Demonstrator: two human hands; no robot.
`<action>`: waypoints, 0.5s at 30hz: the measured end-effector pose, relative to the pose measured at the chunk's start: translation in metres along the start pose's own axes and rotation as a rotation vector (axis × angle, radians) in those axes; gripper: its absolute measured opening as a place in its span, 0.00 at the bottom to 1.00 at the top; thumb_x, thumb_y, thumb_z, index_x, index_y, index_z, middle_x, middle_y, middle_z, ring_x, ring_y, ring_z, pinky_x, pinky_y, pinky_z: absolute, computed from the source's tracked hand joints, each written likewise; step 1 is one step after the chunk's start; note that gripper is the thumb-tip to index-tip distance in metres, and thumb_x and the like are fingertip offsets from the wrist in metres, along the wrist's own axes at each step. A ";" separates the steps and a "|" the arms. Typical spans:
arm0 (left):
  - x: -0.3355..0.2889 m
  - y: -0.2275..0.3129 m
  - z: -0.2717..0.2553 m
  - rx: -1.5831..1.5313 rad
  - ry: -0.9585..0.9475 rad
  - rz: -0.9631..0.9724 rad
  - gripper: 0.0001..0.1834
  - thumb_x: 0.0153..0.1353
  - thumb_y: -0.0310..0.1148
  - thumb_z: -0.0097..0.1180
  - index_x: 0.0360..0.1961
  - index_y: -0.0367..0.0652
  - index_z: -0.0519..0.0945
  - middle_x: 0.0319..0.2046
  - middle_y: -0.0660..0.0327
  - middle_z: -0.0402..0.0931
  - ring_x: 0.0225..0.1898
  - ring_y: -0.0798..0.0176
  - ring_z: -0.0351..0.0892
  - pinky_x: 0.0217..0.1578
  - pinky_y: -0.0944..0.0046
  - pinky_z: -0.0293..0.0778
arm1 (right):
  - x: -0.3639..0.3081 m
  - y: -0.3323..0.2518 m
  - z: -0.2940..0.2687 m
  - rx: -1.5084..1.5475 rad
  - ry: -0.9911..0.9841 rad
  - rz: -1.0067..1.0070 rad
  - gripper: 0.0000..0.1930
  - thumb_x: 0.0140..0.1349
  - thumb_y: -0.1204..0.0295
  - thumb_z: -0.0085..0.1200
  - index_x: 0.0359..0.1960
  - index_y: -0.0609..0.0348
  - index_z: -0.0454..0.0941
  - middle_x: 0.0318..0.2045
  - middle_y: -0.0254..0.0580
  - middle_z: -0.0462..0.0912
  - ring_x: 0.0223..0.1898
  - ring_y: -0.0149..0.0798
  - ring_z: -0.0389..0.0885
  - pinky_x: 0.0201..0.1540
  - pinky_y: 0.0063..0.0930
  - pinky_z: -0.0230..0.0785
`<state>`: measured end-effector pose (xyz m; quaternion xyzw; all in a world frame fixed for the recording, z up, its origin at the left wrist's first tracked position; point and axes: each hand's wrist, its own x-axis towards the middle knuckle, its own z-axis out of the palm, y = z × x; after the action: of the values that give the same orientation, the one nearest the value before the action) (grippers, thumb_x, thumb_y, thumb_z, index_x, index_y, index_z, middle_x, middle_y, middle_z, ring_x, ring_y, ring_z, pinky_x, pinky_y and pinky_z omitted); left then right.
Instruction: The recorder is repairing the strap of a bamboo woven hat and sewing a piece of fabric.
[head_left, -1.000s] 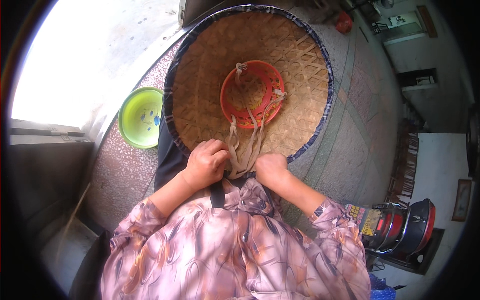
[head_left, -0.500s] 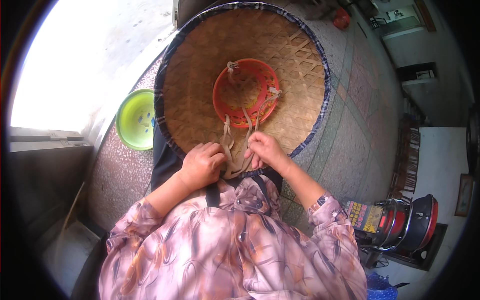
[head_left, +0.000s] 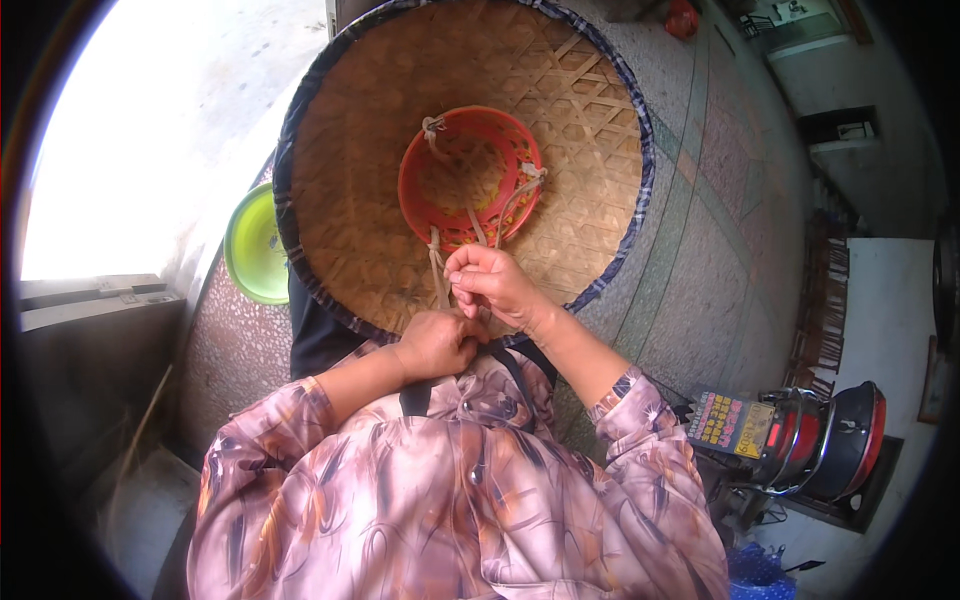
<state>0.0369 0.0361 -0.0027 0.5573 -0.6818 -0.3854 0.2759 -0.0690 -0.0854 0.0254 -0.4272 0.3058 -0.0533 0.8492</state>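
Filling the lower middle of the frame is a loose, mauve-pink shirt [head_left: 430, 515] with orange and dark swirls, a small dark button [head_left: 474, 478] and matching long sleeves [head_left: 268, 432], above dark trousers [head_left: 318, 330] left of centre.

1. Apparently a room in a home, beside an open doorway [head_left: 170, 130] at upper left, filled with bright daylight.
2. Speckled, stone-like floor [head_left: 715, 235], divided by straight strips, right of centre.
3. Household wares: a large woven tray [head_left: 350, 150] at top centre; a light-green basin [head_left: 252, 255] at left.
4. Along the right edge, slatted wooden furniture [head_left: 824, 290] near a pale wall [head_left: 885, 320].
5. Lower right, what looks like a motorbike [head_left: 800, 440] with red lights and a dark rear box, standing indoors.
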 end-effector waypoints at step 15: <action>0.013 0.022 0.016 0.007 0.074 -0.067 0.09 0.49 0.33 0.54 0.32 0.48 0.83 0.30 0.56 0.80 0.34 0.51 0.79 0.35 0.55 0.74 | -0.127 -0.001 0.000 -0.725 0.466 0.179 0.05 0.61 0.73 0.47 0.35 0.60 0.73 0.20 0.45 0.80 0.21 0.33 0.82 0.22 0.26 0.70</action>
<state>0.0089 0.0286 0.0061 0.5948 -0.6534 -0.3712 0.2856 -0.1708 -0.0411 0.0862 -0.6460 0.5240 0.0366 0.5538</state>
